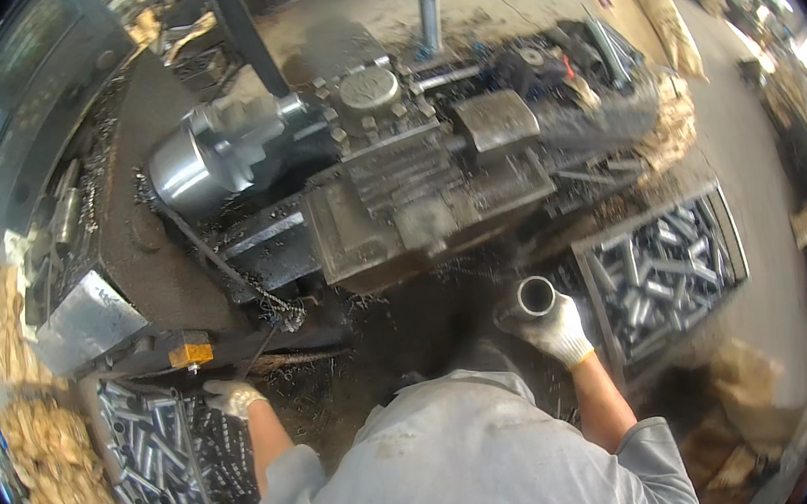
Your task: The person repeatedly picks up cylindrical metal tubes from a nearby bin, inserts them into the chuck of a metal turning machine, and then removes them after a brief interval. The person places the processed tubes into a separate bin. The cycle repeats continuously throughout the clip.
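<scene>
My right hand (556, 330), in a pale work glove, is closed round a short metal tube (536, 296) whose round open end faces up. My left hand (234, 398), gloved too, is low at the left, just below an orange block (191, 353) on the machine. A thin dark rod (261, 353) runs from its fingers up to a tangle of metal shavings (285, 314). Ahead of me stands a lathe with a shiny round chuck (184, 173) at left and a greasy tool carriage (433, 203) in the middle.
At the right is a metal bin (588, 275) of short tubes. More tubes (151, 454) fill a container at the lower left, beside dark shavings. An upright pipe (431, 21) stands behind the lathe. Sacks (51, 456) line the left side. A slanted metal box (90, 321) juts out at left.
</scene>
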The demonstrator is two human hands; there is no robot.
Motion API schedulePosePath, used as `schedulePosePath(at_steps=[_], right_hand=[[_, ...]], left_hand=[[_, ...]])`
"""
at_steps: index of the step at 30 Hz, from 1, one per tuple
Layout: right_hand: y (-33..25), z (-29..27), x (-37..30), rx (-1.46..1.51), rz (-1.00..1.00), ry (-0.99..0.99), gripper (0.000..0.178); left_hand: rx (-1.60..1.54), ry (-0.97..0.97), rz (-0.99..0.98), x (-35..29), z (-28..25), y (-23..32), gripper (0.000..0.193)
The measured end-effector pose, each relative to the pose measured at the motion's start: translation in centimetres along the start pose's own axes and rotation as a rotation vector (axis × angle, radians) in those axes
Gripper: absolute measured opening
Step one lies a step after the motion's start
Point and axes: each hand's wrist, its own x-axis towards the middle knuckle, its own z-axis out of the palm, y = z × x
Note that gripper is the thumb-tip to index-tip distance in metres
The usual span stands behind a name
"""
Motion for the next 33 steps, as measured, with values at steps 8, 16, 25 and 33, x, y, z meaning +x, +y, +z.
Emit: schedulePosePath(at_steps=[8,16,25,33], right_hand=[[-5.3,-3.3,14.8,0.150,-0.282,-0.298,0.052],[-8.1,5.2,22.4,0.072,-0.517,-0.291,0.064],[-10.7,-6.2,28.3,0.025,-0.879,-0.444,0.038],[-29.7,7.5,48.0,-0.585,-0.947,-0.437,0.043]], left_hand=[[0.423,-0.028,0.446,4.7,-1.8,1.9,0.041],[-0.321,-0.276,-0.307,4.6,-1.9,3.1,0.027],[0.417,-0.183,1.373,-12.0,11.3,24.9,0.077],[0.727,-0.259,1.397,-10.7,22.5,39.0,0.074]])
